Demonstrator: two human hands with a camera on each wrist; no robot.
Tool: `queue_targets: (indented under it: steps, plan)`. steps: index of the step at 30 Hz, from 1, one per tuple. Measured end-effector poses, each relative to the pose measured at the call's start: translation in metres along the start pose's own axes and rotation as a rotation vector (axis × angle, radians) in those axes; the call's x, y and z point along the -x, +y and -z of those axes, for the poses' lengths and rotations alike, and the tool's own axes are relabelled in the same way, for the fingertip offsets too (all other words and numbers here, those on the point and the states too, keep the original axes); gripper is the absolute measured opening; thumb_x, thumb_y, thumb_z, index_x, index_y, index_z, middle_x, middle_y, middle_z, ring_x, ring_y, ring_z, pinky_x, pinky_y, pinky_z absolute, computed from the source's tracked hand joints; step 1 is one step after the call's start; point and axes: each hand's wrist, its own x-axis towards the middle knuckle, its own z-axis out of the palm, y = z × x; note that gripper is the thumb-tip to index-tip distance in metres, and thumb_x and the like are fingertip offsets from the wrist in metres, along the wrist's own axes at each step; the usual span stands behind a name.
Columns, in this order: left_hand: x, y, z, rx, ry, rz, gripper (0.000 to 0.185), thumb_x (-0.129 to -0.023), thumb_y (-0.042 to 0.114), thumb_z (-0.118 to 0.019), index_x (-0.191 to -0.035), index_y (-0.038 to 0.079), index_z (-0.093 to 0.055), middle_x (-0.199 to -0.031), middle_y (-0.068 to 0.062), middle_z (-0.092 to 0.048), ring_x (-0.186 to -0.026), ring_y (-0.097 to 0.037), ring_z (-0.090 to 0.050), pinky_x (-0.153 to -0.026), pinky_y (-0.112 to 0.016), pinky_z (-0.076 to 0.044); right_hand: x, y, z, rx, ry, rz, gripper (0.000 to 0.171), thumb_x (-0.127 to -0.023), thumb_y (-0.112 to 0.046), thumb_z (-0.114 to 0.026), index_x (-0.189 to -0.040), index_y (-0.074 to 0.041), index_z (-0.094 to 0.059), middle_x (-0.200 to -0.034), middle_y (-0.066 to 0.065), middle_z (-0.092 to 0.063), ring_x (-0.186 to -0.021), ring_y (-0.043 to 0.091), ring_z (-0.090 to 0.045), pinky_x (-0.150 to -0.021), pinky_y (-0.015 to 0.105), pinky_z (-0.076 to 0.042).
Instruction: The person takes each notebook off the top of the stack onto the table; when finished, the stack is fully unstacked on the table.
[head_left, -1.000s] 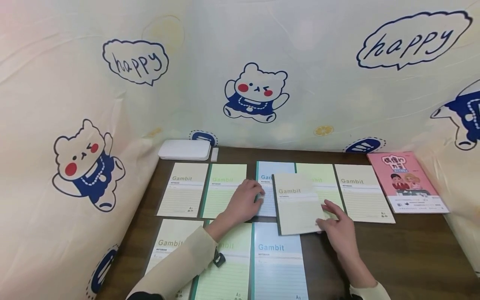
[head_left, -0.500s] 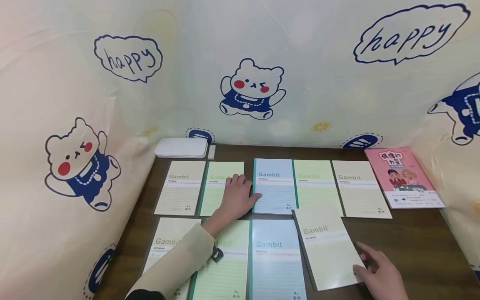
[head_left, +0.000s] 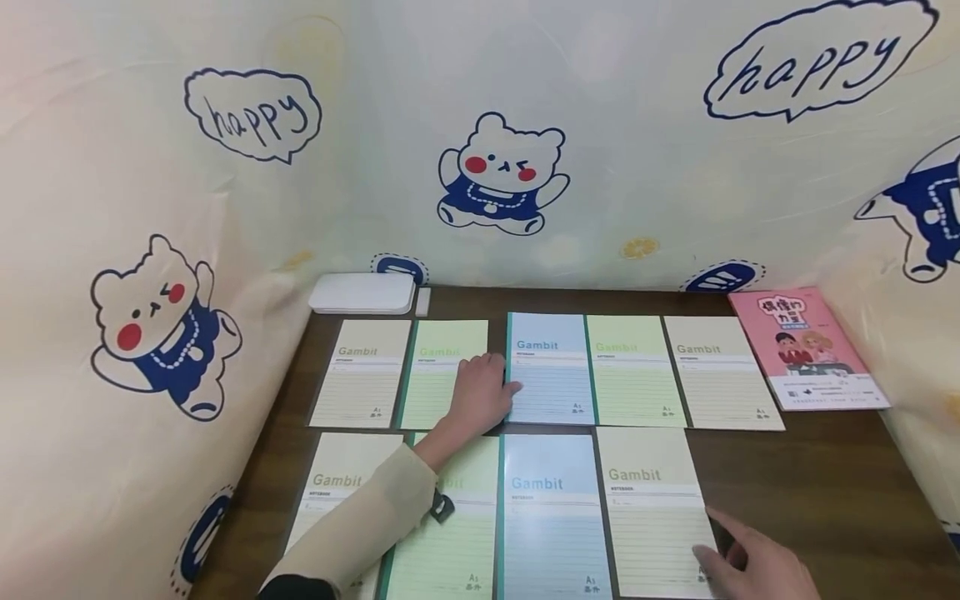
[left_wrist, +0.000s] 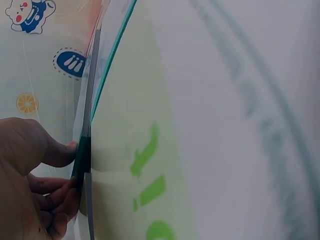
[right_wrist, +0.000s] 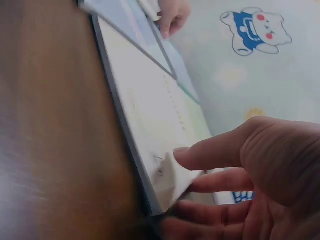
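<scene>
The right hand (head_left: 753, 567) is now resting at the near right corner of the beige Gambit notebook (head_left: 654, 510), which is lying flat on the dark wooden table (head_left: 817, 492) in the front row, just beside the blue Gambit notebook (head_left: 551, 517). One second ago this beige notebook was lying on top of the back row, covering parts of the blue and green covers there. Half a second ago it was already down at the front, but tilted. Now its edges are running straight with its neighbours, so the front row is getting its fourth notebook, and the back row is showing all five covers again.

In the right wrist view, the thumb and fingers (right_wrist: 210, 156) are pinching the corner of the beige cover (right_wrist: 155, 125), and that corner is bending up a little from the table. So the hand is still holding the notebook, not releasing it yet.

The left hand (head_left: 480, 393) is staying almost where it was, lying on the green notebook in the back row (head_left: 438, 375) with the fingertips at the left edge of the blue back-row notebook (head_left: 551, 367). In the left wrist view, the thumb and curled fingers (left_wrist: 55, 200) are gripping the dark spine edge of a notebook (left_wrist: 85, 155). The placing seems nearly finished; only the letting go is remaining.
</scene>
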Motion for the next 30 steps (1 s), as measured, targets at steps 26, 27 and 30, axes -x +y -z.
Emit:
queue_targets:
  steps: [26, 27, 30]
  plan:
    - [0.008, -0.004, 0.005, 0.425, 0.031, 0.138, 0.046, -0.1, 0.009, -0.08, -0.144, 0.001, -0.07, -0.102, -0.009, -0.074, -0.082, -0.021, -0.066, -0.073, -0.035, -0.053, -0.114, -0.161, 0.003, 0.004, 0.308, 0.655, 0.057, -0.101, -0.022, -0.079, -0.15, 0.003, -0.063, -0.148, 0.025, -0.067, -0.142, 0.046, -0.055, -0.108, 0.064, -0.04]
    - [0.007, -0.005, 0.007, 0.469, 0.022, 0.153, 0.045, -0.099, 0.008, -0.081, -0.143, 0.002, -0.071, -0.098, -0.007, -0.073, -0.078, -0.019, -0.063, -0.07, -0.032, -0.051, -0.117, -0.164, 0.001, 0.004, 0.293, 0.647, 0.06, -0.101, -0.024, -0.08, -0.151, 0.003, -0.062, -0.15, 0.025, -0.066, -0.142, 0.047, -0.054, -0.107, 0.063, -0.039]
    - [0.005, -0.005, 0.013, 0.61, -0.014, 0.205, 0.044, -0.098, 0.006, -0.081, -0.141, 0.002, -0.073, -0.094, -0.005, -0.073, -0.073, -0.014, -0.062, -0.066, -0.027, -0.051, -0.123, -0.17, -0.003, -0.024, 0.261, 0.621, 0.068, -0.102, -0.03, -0.078, -0.156, 0.004, -0.056, -0.157, 0.026, -0.06, -0.146, 0.047, -0.051, -0.11, 0.063, -0.039]
